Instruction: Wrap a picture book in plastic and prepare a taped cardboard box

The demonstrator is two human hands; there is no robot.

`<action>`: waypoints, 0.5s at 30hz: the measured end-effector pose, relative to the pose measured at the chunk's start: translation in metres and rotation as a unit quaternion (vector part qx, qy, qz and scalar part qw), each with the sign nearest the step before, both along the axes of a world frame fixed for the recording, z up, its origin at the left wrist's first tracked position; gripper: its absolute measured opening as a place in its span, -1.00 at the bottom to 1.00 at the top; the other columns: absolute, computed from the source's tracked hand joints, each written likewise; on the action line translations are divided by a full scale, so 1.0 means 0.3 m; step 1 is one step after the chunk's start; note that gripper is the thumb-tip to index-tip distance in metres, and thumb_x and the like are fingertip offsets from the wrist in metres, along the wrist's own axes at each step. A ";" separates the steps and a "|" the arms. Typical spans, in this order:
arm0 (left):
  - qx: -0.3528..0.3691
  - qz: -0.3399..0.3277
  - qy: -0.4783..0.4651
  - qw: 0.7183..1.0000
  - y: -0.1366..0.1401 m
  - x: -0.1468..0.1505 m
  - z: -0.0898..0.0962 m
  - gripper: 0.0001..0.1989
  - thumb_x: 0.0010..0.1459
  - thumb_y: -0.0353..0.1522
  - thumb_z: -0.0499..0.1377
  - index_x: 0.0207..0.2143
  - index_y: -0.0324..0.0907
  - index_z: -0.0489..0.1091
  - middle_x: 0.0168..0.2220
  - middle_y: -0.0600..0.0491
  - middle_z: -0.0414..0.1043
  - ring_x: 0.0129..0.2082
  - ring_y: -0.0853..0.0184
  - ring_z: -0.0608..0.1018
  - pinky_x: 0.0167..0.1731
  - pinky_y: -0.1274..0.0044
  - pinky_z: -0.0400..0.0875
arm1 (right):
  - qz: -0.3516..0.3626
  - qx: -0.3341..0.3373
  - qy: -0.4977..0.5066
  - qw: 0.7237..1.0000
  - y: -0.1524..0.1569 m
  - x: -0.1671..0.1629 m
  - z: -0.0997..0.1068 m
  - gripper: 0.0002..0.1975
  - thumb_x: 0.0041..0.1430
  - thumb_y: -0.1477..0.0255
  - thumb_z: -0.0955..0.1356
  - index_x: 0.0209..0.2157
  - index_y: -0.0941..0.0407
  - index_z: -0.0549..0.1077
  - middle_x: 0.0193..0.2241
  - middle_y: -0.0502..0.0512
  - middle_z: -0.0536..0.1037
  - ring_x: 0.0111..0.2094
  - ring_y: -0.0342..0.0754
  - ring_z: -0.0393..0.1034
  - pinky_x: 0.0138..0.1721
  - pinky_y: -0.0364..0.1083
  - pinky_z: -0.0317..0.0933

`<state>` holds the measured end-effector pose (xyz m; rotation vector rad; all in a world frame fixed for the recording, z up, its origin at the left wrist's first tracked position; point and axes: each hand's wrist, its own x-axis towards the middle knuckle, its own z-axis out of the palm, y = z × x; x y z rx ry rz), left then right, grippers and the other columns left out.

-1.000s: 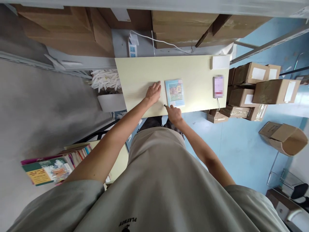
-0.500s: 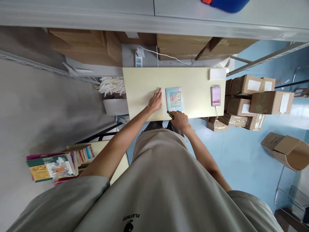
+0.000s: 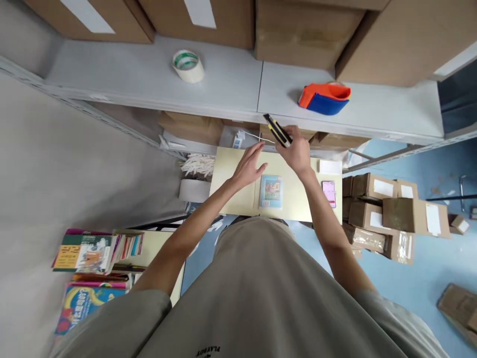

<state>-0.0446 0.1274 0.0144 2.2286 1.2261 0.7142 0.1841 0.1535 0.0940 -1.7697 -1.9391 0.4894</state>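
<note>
In my right hand [image 3: 297,153] is a black and yellow box cutter [image 3: 278,130], raised in front of the shelf edge and pointing up to the left. My left hand [image 3: 249,168] is held above the pale yellow table [image 3: 233,199], its fingers stretched out and thumb apart, with nothing in it. Below and between the hands, a blue book [image 3: 271,191] lies flat on the table, a colourful picture and a barcode on its upper side.
A grey shelf [image 3: 231,74] bears a tape roll [image 3: 189,66], a red and blue holder [image 3: 325,98] and cardboard boxes [image 3: 305,35]. A phone [image 3: 329,193] and white box [image 3: 330,167] lie at the table's right. Books [image 3: 87,252] are stacked at left; cartons [image 3: 398,214] stand at right.
My right hand has lifted the box cutter from the table's near edge up toward the shelf. My left hand has risen off the table. The view has tilted up, showing more shelf.
</note>
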 end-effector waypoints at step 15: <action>0.114 0.121 0.000 0.986 0.045 -0.056 0.339 -0.30 0.61 -0.05 0.12 0.67 0.04 0.13 0.62 -0.15 0.26 0.64 -0.08 0.31 0.61 0.00 0.29 | 0.129 0.098 -0.046 0.986 0.687 -0.139 -0.007 -0.21 0.75 0.18 -0.10 0.11 0.40 0.56 0.19 0.45 0.56 0.34 0.15 0.51 0.38 0.26 0.35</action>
